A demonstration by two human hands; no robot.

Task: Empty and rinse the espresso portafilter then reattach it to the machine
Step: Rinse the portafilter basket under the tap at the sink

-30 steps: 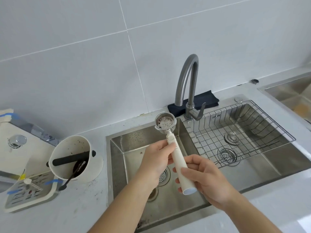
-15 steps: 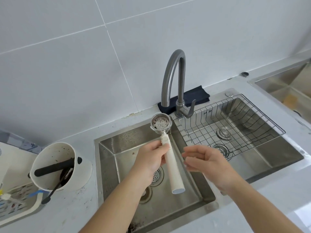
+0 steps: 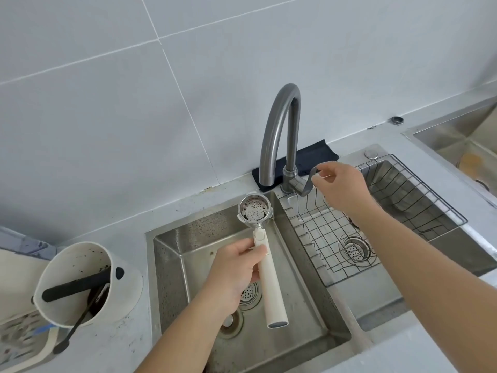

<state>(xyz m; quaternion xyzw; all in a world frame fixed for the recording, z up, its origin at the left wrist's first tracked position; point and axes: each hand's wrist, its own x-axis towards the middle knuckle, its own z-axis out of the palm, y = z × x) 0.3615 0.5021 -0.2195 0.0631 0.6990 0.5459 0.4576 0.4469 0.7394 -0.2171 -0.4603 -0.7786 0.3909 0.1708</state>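
The portafilter (image 3: 269, 281) has a white handle and a metal basket (image 3: 254, 210) speckled with dark coffee grounds. My left hand (image 3: 236, 270) grips the upper part of the handle and holds the basket face-up over the left sink basin (image 3: 188, 238), just below and left of the grey faucet spout (image 3: 282, 125). My right hand (image 3: 340, 184) is at the faucet's lever (image 3: 309, 181), with thumb and fingertips pinched on its tip. No water is running.
A white knock box (image 3: 80, 281) with a black bar and a brush stands on the counter at the left, beside part of the espresso machine's drip tray (image 3: 18, 337). A wire rack (image 3: 376, 219) sits in the right basin. A second sink (image 3: 462, 146) lies far right.
My right hand let go of the handle's lower end and rose to the faucet lever. My left hand kept its hold on the portafilter. The view shifted right.
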